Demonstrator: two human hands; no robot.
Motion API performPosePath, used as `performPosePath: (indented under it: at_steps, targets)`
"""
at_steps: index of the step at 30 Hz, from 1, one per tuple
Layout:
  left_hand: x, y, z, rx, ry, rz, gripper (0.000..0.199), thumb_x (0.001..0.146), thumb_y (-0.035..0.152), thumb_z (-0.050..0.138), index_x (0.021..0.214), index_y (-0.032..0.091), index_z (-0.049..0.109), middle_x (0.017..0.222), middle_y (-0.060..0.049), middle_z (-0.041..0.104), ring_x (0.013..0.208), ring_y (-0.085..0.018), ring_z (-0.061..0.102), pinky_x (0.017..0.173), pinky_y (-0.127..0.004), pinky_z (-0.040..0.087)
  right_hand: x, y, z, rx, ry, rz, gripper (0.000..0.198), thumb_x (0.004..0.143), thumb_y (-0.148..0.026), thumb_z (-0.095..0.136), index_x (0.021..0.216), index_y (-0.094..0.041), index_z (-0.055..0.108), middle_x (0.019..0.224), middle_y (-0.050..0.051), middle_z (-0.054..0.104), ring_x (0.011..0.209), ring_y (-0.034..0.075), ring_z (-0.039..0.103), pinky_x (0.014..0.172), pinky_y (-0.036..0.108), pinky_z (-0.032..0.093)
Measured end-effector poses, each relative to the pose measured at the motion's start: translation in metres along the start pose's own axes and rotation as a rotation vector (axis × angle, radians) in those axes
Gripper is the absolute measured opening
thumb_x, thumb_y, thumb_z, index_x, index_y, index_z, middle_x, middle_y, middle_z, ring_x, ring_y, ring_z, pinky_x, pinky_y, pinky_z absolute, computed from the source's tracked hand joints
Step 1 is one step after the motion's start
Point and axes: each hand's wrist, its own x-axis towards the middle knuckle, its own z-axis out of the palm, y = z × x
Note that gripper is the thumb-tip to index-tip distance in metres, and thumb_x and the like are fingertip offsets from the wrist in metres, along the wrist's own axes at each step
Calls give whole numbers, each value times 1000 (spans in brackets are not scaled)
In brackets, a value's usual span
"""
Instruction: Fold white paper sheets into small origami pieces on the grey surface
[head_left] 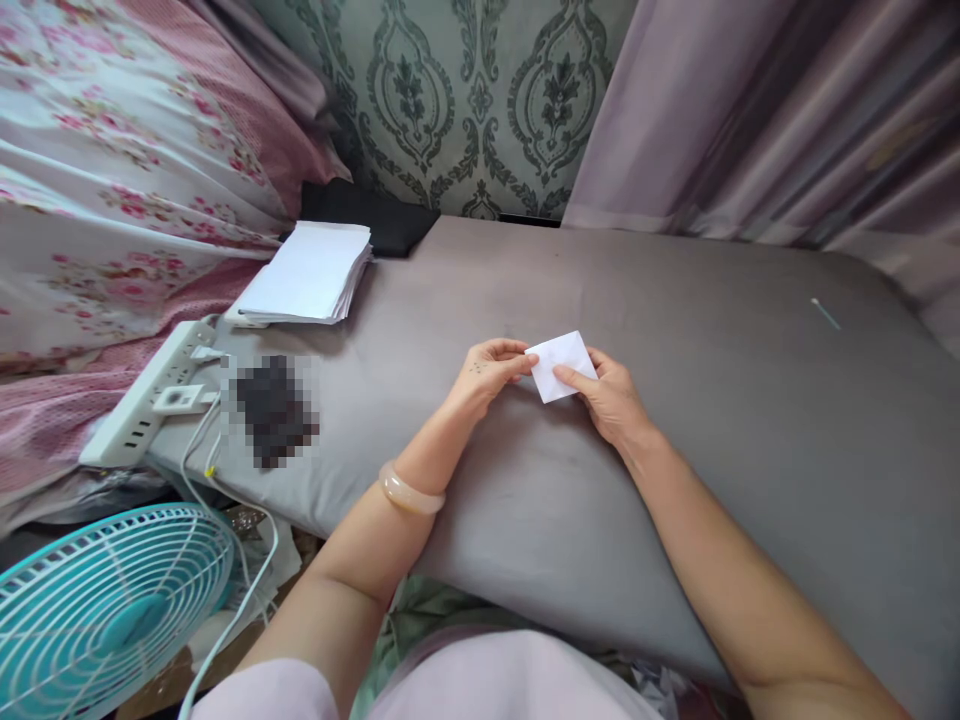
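A small white folded paper [559, 362], roughly square, is held just above the grey covered surface. My left hand [491, 372] pinches its left corner between thumb and fingers. On the other side my right hand [609, 392] grips the paper, its thumb lying across the face and its fingers behind. A pale bangle [411, 492] circles my left wrist. The fingers behind the paper are partly hidden.
A stack of white paper sheets [309, 272] lies at the left, near a black flat item [375, 215]. A power strip [150, 395] with cables and a blurred dark object [274, 410] are closer. A turquoise fan [127, 610] stands lower left; a cotton swab [826, 313] lies right.
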Motion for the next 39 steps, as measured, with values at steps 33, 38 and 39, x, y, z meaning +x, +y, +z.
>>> performPosePath:
  at_steps: [33,38,39]
  targets:
    - [3,3,-3,-144,-25,-139,26,73,37,74,72,12,66,67,-3,62,63,-9,58,56,-21,39,-9,-8,6,58,-101,243,26,56,-31,87,71,-17,70,64,0,66,57,9,58,49,20,49]
    - [1,4,0,-85,50,-69,29,71,39,75,69,12,65,66,-3,62,59,-8,54,53,-20,37,-11,-11,6,126,-127,298,19,69,-34,79,78,-19,70,72,3,70,61,13,63,53,23,53]
    - [1,3,0,-71,68,-66,28,72,37,74,68,12,65,66,-3,62,58,-7,53,52,-20,37,-11,-11,7,133,-132,312,18,72,-34,77,79,-19,70,71,3,71,61,13,64,53,23,53]
